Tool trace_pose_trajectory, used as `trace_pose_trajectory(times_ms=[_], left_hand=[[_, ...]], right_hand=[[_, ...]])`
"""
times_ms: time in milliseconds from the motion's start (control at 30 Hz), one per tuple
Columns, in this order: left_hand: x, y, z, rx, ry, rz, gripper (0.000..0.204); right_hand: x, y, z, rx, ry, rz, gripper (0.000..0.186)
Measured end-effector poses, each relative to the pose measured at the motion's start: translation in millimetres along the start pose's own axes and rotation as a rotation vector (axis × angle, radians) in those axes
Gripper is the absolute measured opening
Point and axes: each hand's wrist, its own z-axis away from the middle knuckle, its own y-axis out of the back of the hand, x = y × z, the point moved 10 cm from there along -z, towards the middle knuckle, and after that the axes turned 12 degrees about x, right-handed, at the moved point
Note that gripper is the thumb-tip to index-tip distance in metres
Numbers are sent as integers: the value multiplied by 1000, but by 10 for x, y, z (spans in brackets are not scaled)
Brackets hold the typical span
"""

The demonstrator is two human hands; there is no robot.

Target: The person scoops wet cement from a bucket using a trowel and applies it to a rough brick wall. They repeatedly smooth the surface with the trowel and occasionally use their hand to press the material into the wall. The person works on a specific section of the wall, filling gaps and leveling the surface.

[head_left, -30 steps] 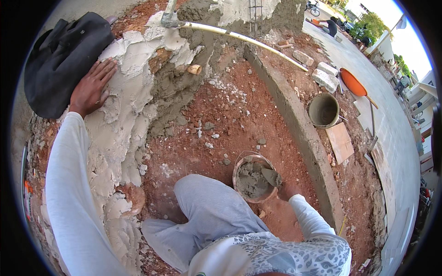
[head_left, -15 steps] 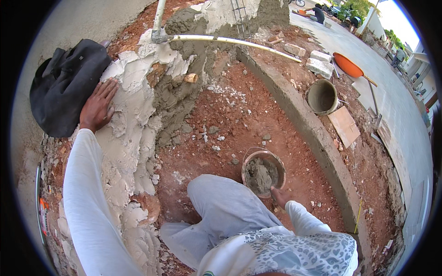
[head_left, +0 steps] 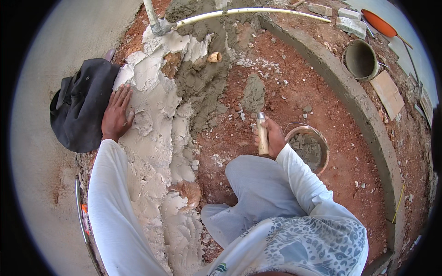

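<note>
My left hand [head_left: 118,113] lies flat, fingers stretched, on the pale plastered surface [head_left: 149,133], against the edge of a dark cloth bag [head_left: 83,106]. In my right hand [head_left: 275,138] is a trowel [head_left: 263,140], gripped by its wooden handle. Grey wet mortar [head_left: 253,93] covers its blade, which points away from me. Just right of that hand, a bucket [head_left: 326,154] stands on the red soil with more mortar [head_left: 307,149] inside. Darker mortar [head_left: 198,92] coats the side of the pale surface, where a short wooden stub [head_left: 214,57] sticks out.
A white pipe [head_left: 253,10] crosses the far end. A low concrete edge [head_left: 340,83] curves along the right. Beyond it are another bucket [head_left: 360,60], a tile [head_left: 387,94], pale blocks [head_left: 351,25] and an orange shovel [head_left: 379,23]. A metal rod [head_left: 81,207] lies at left.
My right hand has come up from the bucket and moved left, bringing out the trowel loaded with mortar. My left hand stays in its place; the view has tilted down and shifted.
</note>
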Motion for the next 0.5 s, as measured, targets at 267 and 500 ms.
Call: trace_pose_trajectory(times_ms=[267, 500], left_hand=[[-51, 8, 152, -26, -24, -34, 71], [166, -6, -324, 70, -81, 17, 69]], right_hand=[[-907, -1284, -193, 301, 897, -160, 56], [-665, -1135, -2308, 842, 869, 544, 59]])
